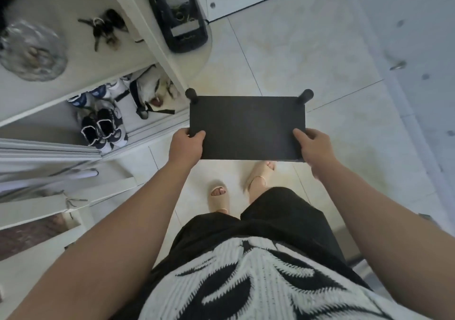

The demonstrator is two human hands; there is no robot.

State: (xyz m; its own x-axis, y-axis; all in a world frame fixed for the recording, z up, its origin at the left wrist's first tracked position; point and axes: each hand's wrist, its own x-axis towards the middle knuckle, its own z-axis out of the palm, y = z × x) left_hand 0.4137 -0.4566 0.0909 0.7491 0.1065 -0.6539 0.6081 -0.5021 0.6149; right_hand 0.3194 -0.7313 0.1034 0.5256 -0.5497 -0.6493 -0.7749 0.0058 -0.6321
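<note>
We see the black stool [247,127] held level above the tiled floor [332,127], its long axis running left to right between the left hand [187,144] and right hand [314,147], each gripping a near corner, equally close.

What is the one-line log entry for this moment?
left hand: grips stool, near-left corner | right hand: grips near-right corner | stool: held over floor | shoes: on shelf, left
</note>
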